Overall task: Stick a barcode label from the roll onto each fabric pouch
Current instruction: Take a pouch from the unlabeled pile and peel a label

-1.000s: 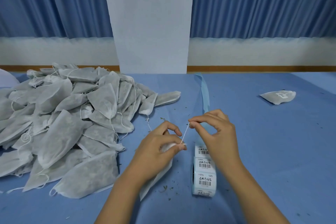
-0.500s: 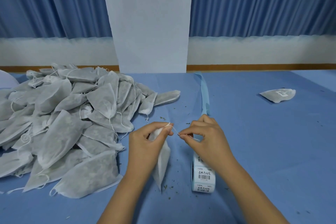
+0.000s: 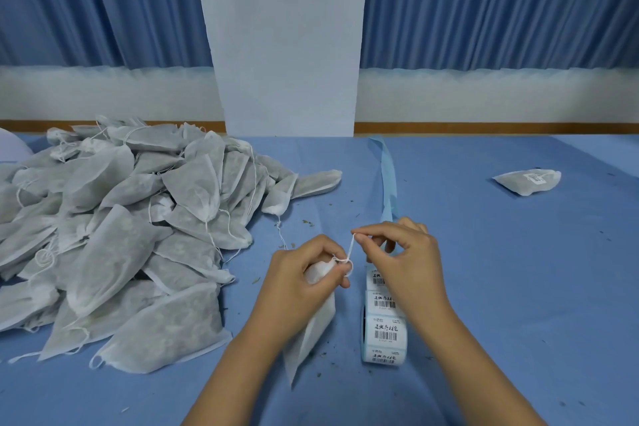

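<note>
- Fingertips [image 3: 363, 237] of the right hand [image 3: 408, 263] pinch the white drawstring [image 3: 350, 248], holding it taut above the pouch mouth.
- Left hand [image 3: 297, 284] is curled tight round the gathered neck of the fabric pouch [image 3: 311, 332], whose body hangs tilted toward the bench [image 3: 518, 287].
- Pouch looks light, soft and limp. It is probably best held at the neck, then laid flat for labelling.
- Label roll [image 3: 383, 328] stands just beside it, and its backing strip [image 3: 387, 180] trails away.
- Pile of pouches [image 3: 121, 235] lies to the left. One labelled pouch [image 3: 527, 181] sits well apart on the right.
</note>
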`<state>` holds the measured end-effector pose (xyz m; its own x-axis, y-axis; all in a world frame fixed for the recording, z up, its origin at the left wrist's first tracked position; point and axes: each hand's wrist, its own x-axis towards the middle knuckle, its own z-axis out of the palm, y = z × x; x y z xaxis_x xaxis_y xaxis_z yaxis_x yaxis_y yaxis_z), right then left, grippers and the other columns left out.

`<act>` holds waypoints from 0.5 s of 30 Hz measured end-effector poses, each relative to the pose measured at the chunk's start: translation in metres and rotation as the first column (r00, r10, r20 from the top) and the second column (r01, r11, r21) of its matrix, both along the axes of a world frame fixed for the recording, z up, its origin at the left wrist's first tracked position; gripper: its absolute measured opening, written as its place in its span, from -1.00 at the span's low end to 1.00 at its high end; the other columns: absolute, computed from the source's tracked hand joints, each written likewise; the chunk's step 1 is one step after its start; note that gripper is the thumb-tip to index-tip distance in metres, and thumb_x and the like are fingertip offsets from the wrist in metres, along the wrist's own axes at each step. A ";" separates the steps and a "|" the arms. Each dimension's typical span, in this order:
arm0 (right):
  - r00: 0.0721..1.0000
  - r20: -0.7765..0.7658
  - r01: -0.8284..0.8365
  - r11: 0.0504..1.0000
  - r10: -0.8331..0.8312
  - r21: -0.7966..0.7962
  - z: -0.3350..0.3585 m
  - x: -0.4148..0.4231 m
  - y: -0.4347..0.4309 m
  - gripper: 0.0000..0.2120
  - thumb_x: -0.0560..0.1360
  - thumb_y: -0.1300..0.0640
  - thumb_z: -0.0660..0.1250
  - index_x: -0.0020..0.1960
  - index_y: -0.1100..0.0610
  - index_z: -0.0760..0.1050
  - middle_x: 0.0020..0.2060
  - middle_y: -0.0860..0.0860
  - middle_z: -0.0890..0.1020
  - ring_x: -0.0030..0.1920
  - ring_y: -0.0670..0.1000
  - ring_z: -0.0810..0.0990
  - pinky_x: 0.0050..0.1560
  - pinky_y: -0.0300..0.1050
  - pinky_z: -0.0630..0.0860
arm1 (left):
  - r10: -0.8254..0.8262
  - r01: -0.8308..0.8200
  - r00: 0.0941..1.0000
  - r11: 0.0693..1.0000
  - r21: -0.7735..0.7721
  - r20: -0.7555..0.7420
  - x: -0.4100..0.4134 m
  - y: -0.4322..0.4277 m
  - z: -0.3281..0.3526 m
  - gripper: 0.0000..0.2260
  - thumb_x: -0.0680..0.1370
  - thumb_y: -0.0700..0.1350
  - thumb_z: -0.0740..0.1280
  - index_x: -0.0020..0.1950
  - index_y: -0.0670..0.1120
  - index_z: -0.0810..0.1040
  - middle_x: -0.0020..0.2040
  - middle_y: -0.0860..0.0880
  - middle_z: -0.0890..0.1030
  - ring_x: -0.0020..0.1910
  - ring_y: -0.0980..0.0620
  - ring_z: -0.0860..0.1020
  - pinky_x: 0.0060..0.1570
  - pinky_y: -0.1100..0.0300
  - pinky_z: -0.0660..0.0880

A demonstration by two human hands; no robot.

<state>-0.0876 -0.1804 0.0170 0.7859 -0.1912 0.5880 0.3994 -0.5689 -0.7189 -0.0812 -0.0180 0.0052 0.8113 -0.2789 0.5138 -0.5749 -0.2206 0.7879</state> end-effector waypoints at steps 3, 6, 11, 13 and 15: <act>1.000 0.005 0.004 0.996 -0.003 -0.090 0.000 0.000 0.001 -0.75 0.40 0.15 0.50 -0.22 -0.23 0.61 -0.39 -0.32 0.54 -0.16 -0.11 0.39 -0.15 -0.40 0.30 | 0.040 -0.038 0.999 0.996 -0.075 0.022 -0.001 -0.001 0.000 -0.86 0.47 -0.16 0.41 -0.19 0.07 0.55 -0.37 0.11 0.64 -0.31 0.18 0.60 -0.22 0.48 0.38; 0.997 0.032 -0.056 0.958 0.067 -0.282 -0.001 0.001 0.003 -0.89 0.41 0.10 0.47 -0.22 -0.12 0.68 -0.48 -0.30 0.46 -0.21 -0.09 0.33 -0.15 -0.32 0.25 | 0.121 -0.115 0.992 0.983 -0.145 0.031 -0.001 -0.002 0.001 -0.86 0.48 -0.16 0.40 -0.19 0.08 0.56 -0.37 0.10 0.64 -0.31 0.19 0.60 -0.25 0.47 0.37; 0.985 0.054 -0.129 0.906 0.164 -0.404 -0.001 0.000 0.009 -0.94 0.39 0.04 0.49 -0.21 -0.12 0.68 -0.47 -0.28 0.45 -0.31 -0.06 0.32 0.00 -0.22 0.23 | 0.169 -0.163 0.985 0.962 -0.218 0.013 -0.001 0.000 0.004 -0.88 0.48 -0.18 0.39 -0.17 0.05 0.59 -0.34 0.07 0.65 -0.27 0.15 0.63 -0.19 0.41 0.44; 0.989 0.050 -0.106 0.907 0.138 -0.407 0.000 -0.001 0.009 -0.98 0.40 -0.01 0.48 -0.19 -0.09 0.68 -0.40 -0.23 0.55 -0.23 -0.07 0.40 0.11 -0.14 0.21 | 0.170 -0.165 0.985 0.962 -0.218 0.008 -0.001 0.001 0.005 -0.89 0.49 -0.19 0.38 -0.17 0.01 0.60 -0.35 0.07 0.65 -0.27 0.17 0.63 -0.18 0.44 0.44; 0.992 0.041 -0.099 0.933 0.120 -0.346 0.003 -0.004 0.008 -0.80 0.41 -0.17 0.36 -0.11 -0.08 0.64 -0.25 -0.23 0.59 -0.07 -0.17 0.43 0.22 -0.13 0.14 | 0.163 -0.167 0.986 0.960 -0.224 -0.032 0.000 0.001 0.006 -0.91 0.49 -0.17 0.38 -0.18 0.01 0.60 -0.33 0.08 0.65 -0.26 0.18 0.63 -0.18 0.44 0.44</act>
<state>-0.0912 -0.1721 0.0205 0.7516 0.1157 0.6493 0.5097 -0.7268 -0.4604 -0.0816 -0.0171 0.0113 0.8435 -0.0188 0.5368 -0.5345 -0.1273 0.8355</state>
